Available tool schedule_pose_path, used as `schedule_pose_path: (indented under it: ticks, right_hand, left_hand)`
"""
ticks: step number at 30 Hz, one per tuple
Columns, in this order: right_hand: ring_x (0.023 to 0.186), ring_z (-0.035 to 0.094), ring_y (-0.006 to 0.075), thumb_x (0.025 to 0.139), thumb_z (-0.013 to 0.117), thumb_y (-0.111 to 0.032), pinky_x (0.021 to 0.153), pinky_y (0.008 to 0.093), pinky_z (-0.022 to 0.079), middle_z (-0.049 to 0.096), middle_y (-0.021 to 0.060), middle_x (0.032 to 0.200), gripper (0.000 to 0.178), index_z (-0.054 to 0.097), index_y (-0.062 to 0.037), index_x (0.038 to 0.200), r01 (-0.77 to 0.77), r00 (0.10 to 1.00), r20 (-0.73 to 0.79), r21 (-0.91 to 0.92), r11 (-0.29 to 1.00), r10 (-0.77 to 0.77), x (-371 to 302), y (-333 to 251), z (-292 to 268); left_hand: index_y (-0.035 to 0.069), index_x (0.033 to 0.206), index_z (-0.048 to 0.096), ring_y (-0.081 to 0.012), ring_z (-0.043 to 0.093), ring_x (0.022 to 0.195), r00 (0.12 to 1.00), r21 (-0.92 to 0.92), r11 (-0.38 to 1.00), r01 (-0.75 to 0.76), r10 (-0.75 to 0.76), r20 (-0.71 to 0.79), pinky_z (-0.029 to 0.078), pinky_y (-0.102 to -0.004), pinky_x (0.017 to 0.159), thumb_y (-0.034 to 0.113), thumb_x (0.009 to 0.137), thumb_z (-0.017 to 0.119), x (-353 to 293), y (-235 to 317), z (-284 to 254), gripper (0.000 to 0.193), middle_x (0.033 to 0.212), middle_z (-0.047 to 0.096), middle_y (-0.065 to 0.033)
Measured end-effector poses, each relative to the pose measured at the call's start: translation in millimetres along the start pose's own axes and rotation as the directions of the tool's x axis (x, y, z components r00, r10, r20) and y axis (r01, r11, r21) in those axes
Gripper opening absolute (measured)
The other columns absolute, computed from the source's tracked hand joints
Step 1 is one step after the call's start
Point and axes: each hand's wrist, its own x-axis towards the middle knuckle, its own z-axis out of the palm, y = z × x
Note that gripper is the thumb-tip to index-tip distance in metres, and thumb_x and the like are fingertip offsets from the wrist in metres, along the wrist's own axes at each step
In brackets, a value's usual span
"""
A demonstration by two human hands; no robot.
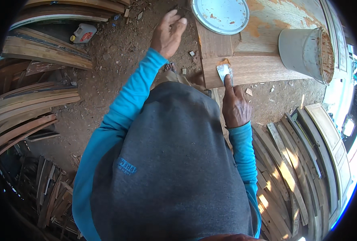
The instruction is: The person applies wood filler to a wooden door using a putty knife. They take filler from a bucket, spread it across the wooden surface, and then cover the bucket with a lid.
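Note:
In my right hand point(237, 107) is a putty knife point(225, 70), its blade against the near corner of a wooden door or panel point(258, 66). The index finger lies along the knife, and orange-brown filler point(225, 62) shows at the blade's edge. My left hand point(169, 34) is held up off the panel's left edge, over the dirt ground. Its fingers are loosely bent and apart, and I see nothing held in it. Wide patches of filler point(254, 26) spread over the panel's farther part.
On the panel sit a round white lid point(220, 15) with filler specks and, to the right, a smeared plastic bucket point(303, 52). Stacked boards line the left point(46, 48) and lower right point(291, 164). A pale jug point(84, 33) rests among the left stacks.

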Motion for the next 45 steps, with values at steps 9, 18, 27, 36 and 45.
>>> schedule_pose_path:
  ticks: [9, 18, 27, 36, 45]
  right_hand:
    - [0.076, 0.068, 0.0395, 0.096, 0.061, -0.011, 0.068, 0.0521, 0.054, 0.064, 0.0187, 0.087, 0.046, 0.061, -0.0129, 0.142, -0.074, 0.99, 0.124, 0.049, 0.996, 0.068, 16, -13, -34]
    - [0.069, 0.069, 0.0394, 0.095, 0.059, -0.015, 0.061, 0.0523, 0.055, 0.063, 0.0166, 0.087, 0.049, 0.056, -0.0138, 0.144, -0.034, 0.999, 0.044, 0.092, 0.995, 0.03, 22, -55, -2]
    - [0.072, 0.07, 0.039, 0.095, 0.06, -0.016, 0.061, 0.0511, 0.056, 0.065, 0.0172, 0.089, 0.049, 0.056, -0.0115, 0.144, -0.039, 0.998, 0.044, 0.119, 0.992, 0.034, 28, -61, -9]
    - [0.072, 0.069, 0.0389, 0.095, 0.06, -0.017, 0.064, 0.0512, 0.055, 0.065, 0.0178, 0.088, 0.048, 0.059, -0.0147, 0.143, -0.07, 0.992, 0.112, 0.085, 0.994, 0.061, 26, -56, -19]
    - [0.076, 0.07, 0.0391, 0.099, 0.06, -0.019, 0.066, 0.0522, 0.055, 0.065, 0.0175, 0.089, 0.044, 0.059, -0.0155, 0.143, -0.1, 0.994, -0.016, 0.238, 0.966, 0.107, 27, -37, -17]
  left_hand:
    - [-0.016, 0.153, 0.032, -0.0376, 0.054, 0.138, 0.999, 0.05, 0.998, -0.041, 0.039, 0.032, 0.043, -0.0398, 0.115, 0.057, 0.092, 0.073, 54, -8, 39, 0.104, 0.147, 0.053, -0.0348]
    - [-0.02, 0.151, 0.032, -0.0423, 0.048, 0.143, 0.986, 0.07, 0.996, -0.048, 0.036, 0.16, 0.04, -0.0409, 0.118, 0.061, 0.089, 0.074, 59, -16, 40, 0.111, 0.149, 0.048, -0.0392]
    - [-0.023, 0.149, 0.03, -0.0443, 0.047, 0.142, 0.99, 0.104, 0.993, -0.05, 0.035, 0.139, 0.039, -0.0419, 0.119, 0.064, 0.087, 0.074, 60, -27, 40, 0.116, 0.148, 0.047, -0.0408]
    - [-0.022, 0.151, 0.029, -0.0435, 0.046, 0.144, 0.989, 0.093, 0.993, -0.066, 0.053, 0.136, 0.038, -0.0423, 0.119, 0.066, 0.087, 0.074, 64, -32, 37, 0.118, 0.15, 0.045, -0.0407]
    - [-0.022, 0.152, 0.027, -0.0433, 0.041, 0.147, 0.982, -0.037, 0.999, -0.022, 0.029, 0.188, 0.035, -0.0425, 0.121, 0.07, 0.085, 0.074, 51, 6, 36, 0.123, 0.153, 0.041, -0.0406]
